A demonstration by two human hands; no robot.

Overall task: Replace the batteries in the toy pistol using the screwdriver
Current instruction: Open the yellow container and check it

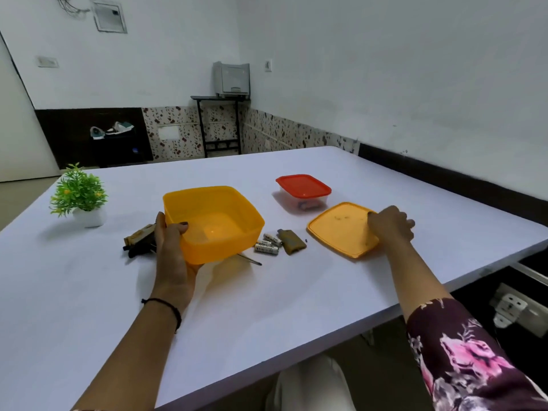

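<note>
Hands both busy: the left hand (172,247) grips the near-left wall of the yellow container (213,250), thumb inside. The right hand (391,225) curls over the far right edge of the yellow lid (338,229).

The toy pistol (139,240) lies just left of the container, partly hidden by the left hand, toward the bench's (267,307) left edge. It looks light, rigid plastic, likely best taken by its grip.

Loose batteries (268,244), an olive battery cover (292,241) and the thin screwdriver (250,259) lie between container and lid.

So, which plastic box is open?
The yellow box, gripped by the left hand; its yellow lid lies aside under the right hand. The clear box has its red lid on.
</note>
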